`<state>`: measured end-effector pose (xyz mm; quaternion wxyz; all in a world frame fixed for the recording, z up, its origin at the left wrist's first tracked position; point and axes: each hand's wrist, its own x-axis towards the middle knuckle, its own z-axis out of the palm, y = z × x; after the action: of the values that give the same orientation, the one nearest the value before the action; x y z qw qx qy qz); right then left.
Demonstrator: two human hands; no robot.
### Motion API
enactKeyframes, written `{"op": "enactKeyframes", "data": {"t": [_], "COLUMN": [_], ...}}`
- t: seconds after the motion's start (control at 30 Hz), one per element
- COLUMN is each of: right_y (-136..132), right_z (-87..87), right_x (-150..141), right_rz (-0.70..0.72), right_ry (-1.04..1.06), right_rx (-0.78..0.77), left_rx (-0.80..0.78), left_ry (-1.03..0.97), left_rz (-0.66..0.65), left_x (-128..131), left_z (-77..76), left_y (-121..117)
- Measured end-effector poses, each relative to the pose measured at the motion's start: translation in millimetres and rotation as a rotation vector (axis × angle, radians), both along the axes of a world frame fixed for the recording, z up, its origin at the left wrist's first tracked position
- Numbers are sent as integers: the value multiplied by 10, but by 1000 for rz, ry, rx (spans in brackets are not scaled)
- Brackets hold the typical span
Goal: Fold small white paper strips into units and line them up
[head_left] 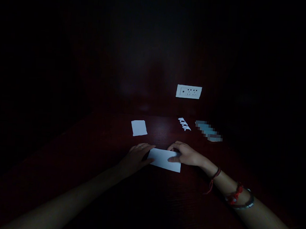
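Observation:
A white sheet of paper (pixel 162 158), wider than it is tall, is between my hands above the dark red table. My left hand (pixel 136 157) grips its left end, with the thumb over the near face and the index finger at the upper corner. From the right, my right hand (pixel 185 154) pinches the sheet, its thumb lying across the front and its fingers at the far edge. Whether the sheet is folded I cannot tell. Beyond my left hand lies a small stack of white paper (pixel 139 128). Farther right are several small folded paper pieces (pixel 184 124) in a row.
A blurred-out, phone-shaped object (pixel 208 131) lies to the right of the folded pieces. On the wall behind, a white power socket (pixel 189 92) sits just above the table (pixel 109 132). Bracelets circle my right wrist and forearm. The surroundings are very dark.

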<state>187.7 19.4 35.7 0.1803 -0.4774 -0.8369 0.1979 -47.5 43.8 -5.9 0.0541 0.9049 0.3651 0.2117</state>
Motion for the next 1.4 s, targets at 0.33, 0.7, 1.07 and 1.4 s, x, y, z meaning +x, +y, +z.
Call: {"op": "enactKeyframes", "data": {"t": [0.33, 0.7, 1.07, 1.4], "right_y": [-8, 39, -136, -181], "right_z": [-16, -175, -22, 14], "right_x": [9, -3, -48, -75], "right_rz": [27, -6, -247, -359], "right_ry": [24, 249, 694, 800], "right_rx": [-6, -235, -524, -543], "left_rx": [62, 163, 133, 110], "left_ry": [37, 151, 30, 25], "left_rz": [41, -193, -239, -206], "left_x": [43, 89, 63, 57], "left_z": [76, 126, 95, 41], "left_y": [-29, -107, -168, -158]}}
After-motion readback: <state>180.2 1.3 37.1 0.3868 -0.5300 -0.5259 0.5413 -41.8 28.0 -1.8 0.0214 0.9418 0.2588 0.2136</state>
